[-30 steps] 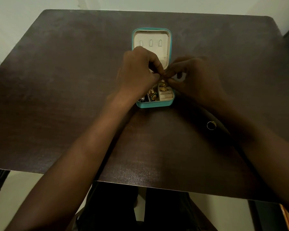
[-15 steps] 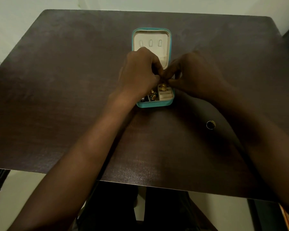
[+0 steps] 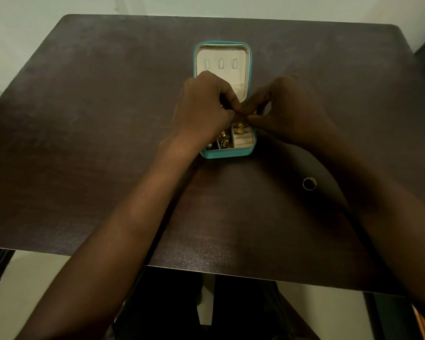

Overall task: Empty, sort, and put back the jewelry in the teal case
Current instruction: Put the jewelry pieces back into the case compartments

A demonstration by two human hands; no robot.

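A dark brown wooden table (image 3: 84, 143) with a faint grain and rounded far corners carries two things. A teal case (image 3: 227, 154) lies open near the middle, its cream-lined lid flat on the tabletop toward the far edge. Well apart from it, nearer the person and to the right, sits a small ring (image 3: 309, 184), apparently gold, though the light is dim.

our left hand (image 3: 201, 111) and right hand (image 3: 290, 114) cover the middle of the case (image 3: 227, 153), so we cannot tell what the fingertips pinch. the gold pieces (image 3: 225, 141) are too small to name. the surface (image 3: 84, 143) is cut off at right.
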